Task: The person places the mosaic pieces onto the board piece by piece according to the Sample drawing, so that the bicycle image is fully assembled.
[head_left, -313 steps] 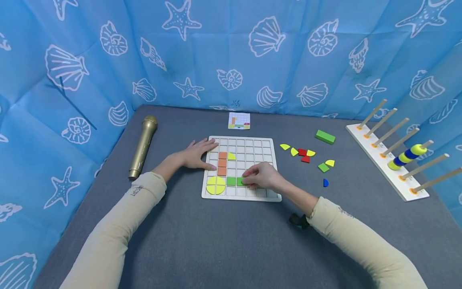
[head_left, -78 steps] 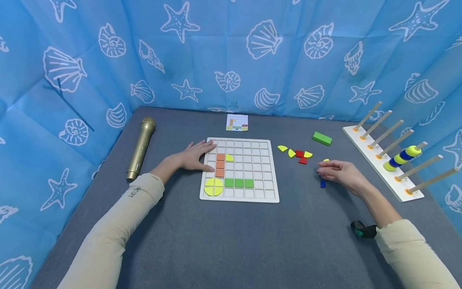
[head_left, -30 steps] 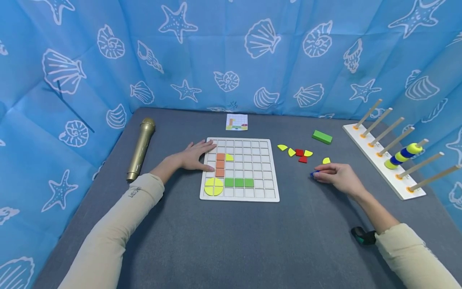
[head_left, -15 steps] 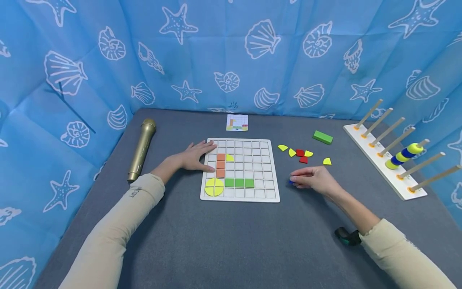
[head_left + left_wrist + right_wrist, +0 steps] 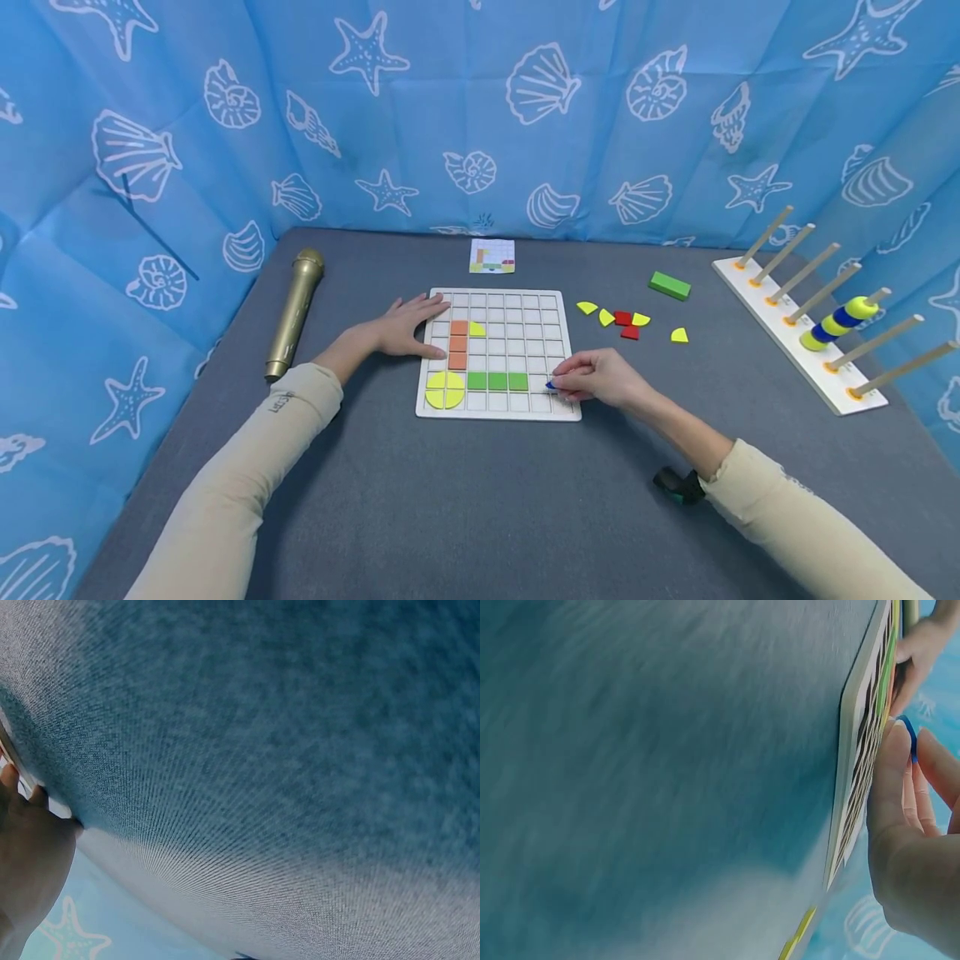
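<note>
My right hand [image 5: 600,379] pinches a small blue half-round tile [image 5: 909,737] between thumb and fingers, over the lower right part of the white grid board [image 5: 517,333]. With fingers spread, my left hand [image 5: 405,327] rests on the board's left edge. In the grid lie a column of orange square tiles [image 5: 458,344], a yellow quarter-round tile [image 5: 477,329] beside its top, a row of green square tiles [image 5: 497,382], and a yellow circle [image 5: 445,390] made of quarter pieces at the lower left. The left wrist view shows mostly table cloth and part of the left hand [image 5: 34,855].
Yellow quarter tiles [image 5: 587,307] and red tiles [image 5: 630,332] lie right of the board. Beyond them are a green block [image 5: 670,286] and a peg rack [image 5: 798,333] with beads. A pattern card [image 5: 492,256] lies behind the board, a gold microphone [image 5: 295,312] to the left.
My right hand picked up the blue tile from the right side of the table and moved left with it to the board. A third green tile went into the row earlier. The left hand stays.
</note>
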`<state>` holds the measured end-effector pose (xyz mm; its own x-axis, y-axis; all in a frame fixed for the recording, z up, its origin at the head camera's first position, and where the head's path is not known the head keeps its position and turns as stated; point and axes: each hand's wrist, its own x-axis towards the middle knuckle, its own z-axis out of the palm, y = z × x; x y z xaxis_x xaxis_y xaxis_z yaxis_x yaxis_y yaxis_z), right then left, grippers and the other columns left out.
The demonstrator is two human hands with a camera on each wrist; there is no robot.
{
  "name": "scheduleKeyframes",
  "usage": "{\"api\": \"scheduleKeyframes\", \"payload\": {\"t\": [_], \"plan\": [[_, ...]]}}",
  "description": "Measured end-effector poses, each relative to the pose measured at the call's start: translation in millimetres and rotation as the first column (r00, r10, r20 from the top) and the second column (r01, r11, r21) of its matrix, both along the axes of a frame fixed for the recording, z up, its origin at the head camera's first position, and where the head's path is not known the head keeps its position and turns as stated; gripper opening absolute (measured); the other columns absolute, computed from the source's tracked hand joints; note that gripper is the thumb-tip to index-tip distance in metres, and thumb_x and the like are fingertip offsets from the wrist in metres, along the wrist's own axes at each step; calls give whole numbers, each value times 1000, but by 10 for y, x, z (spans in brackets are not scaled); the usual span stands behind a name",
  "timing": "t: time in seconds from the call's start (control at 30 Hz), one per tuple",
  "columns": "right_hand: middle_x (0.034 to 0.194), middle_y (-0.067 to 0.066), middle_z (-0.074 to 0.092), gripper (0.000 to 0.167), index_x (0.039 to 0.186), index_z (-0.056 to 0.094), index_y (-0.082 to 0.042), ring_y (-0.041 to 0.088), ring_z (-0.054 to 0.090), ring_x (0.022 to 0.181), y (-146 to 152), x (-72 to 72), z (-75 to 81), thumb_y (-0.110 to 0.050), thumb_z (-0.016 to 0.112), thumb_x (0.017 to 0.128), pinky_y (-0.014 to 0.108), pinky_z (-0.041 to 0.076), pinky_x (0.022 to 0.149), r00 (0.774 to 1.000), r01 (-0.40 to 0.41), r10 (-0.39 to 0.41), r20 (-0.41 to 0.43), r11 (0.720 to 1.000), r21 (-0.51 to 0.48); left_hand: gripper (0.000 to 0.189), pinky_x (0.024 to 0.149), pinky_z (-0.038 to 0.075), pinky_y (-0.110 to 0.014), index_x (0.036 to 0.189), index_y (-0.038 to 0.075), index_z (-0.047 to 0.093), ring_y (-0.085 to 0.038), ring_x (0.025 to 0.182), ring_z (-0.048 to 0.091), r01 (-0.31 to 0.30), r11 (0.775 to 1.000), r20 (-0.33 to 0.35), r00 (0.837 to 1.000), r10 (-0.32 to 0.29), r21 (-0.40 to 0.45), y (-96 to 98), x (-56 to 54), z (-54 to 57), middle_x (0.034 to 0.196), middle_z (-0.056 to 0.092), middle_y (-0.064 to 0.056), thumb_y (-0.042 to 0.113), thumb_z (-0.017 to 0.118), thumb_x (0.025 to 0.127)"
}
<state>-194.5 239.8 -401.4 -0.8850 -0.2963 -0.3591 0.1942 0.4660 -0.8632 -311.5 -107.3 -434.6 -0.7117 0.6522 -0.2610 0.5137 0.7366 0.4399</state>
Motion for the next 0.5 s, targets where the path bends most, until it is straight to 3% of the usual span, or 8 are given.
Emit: {"api": "scheduleKeyframes", "payload": {"t": [0.27, 0.5], "plan": [[80, 12, 70, 21, 101, 68, 4, 14, 62, 64, -274, 26, -57, -11, 72, 86, 25, 54, 62, 1000, -14, 15, 21, 1000, -16, 95, 111, -4, -54, 155, 17, 14, -27, 144, -3, -4, 1000, 2, 1000, 4, -22, 0, -12, -11, 159, 4, -6, 59, 62, 85], [81, 13, 70, 19, 101, 67, 8, 13, 65, 66, -467, 39, -56, -5, 70, 87, 25, 55, 64, 995, 13, -2, 103, 995, -101, 94, 111, -5, -53, 155, 19, 13, -25, 144, -3, -11, 1000, 7, 1000, 11, -29, -6, -16, -18, 159, 3, -4, 58, 62, 85]]}}
